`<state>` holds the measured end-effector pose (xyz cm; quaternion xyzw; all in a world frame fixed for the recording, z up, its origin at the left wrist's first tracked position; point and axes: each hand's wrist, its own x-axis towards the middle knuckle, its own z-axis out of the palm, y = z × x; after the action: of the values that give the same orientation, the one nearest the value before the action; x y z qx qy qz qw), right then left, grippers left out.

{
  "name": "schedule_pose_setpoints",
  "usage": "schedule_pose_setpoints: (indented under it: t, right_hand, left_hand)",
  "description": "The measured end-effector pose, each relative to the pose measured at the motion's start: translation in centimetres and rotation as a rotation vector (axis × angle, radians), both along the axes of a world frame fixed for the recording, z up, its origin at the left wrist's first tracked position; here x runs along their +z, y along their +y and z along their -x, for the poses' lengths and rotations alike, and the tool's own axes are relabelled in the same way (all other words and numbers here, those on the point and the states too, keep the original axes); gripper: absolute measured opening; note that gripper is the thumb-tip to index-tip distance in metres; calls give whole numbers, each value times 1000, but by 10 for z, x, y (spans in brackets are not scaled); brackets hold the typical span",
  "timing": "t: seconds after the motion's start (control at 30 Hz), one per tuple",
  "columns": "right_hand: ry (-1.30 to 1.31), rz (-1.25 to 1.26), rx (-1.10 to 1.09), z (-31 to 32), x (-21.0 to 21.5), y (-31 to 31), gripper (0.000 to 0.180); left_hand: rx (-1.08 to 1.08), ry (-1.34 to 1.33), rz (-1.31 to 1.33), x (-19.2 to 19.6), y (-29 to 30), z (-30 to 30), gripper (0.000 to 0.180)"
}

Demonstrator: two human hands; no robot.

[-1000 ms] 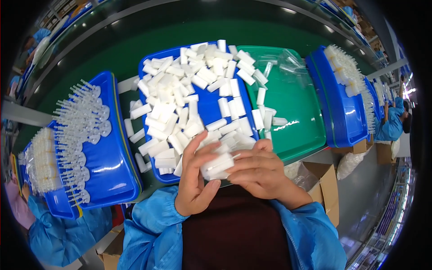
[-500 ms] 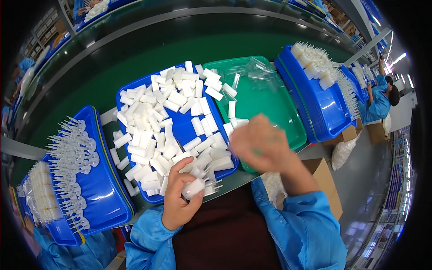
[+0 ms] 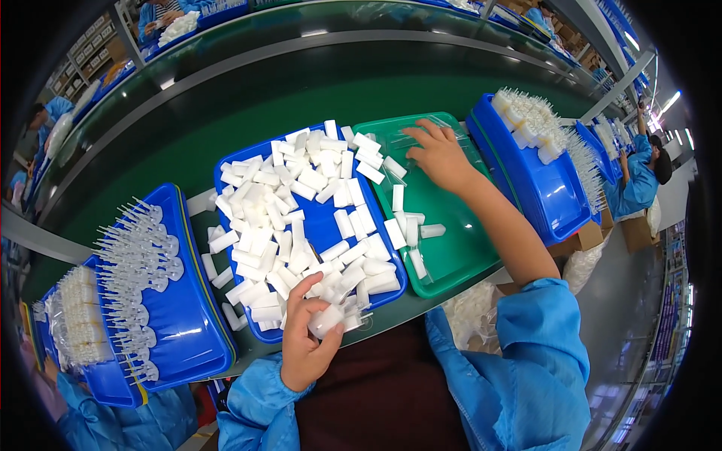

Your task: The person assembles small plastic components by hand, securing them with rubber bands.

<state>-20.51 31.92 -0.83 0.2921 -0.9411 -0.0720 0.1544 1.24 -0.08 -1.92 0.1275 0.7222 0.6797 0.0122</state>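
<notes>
My left hand [image 3: 310,340] is closed on a white block [image 3: 326,321], pinched between thumb and fingers above the near edge of a blue tray [image 3: 316,218]. Many loose white blocks are heaped in that tray, and several lie right beside the held one. Over at the far end of a green tray [image 3: 459,259], my right hand [image 3: 442,155] reaches down with its fingers apart. Thin clear plastic pieces [image 3: 395,139] lie under and beside its fingertips. Whether the fingertips grip one is not plain. A few white blocks [image 3: 432,231] rest along the green tray's left side.
On the left, a blue tray [image 3: 192,331] carries rows of white pronged parts [image 3: 139,278]. Stacked blue trays [image 3: 553,192] at the right hold similar parts. A green belt surface [image 3: 248,105] runs behind. Co-workers in blue sit at the far right [image 3: 639,173] and lower left.
My right hand has gone from the near left of the green tray to its far end, and its fingers have spread. My left hand keeps the white block nearly in place. The view has shifted slightly.
</notes>
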Motion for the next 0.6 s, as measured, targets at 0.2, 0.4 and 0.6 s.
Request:
schedule_pose_setpoints:
  t: [0.2, 0.4, 0.6]
  right_hand:
    - [-93, 133, 10, -38, 28, -3, 24]
    - [-266, 526, 20, -87, 35, -19, 30]
    - [-467, 1004, -7, -128, 32, -53, 31]
  left_hand:
    - [0, 14, -9, 3, 1, 3, 28]
    - [14, 29, -6, 1, 4, 6, 27]
    - [28, 8, -55, 7, 7, 8, 28]
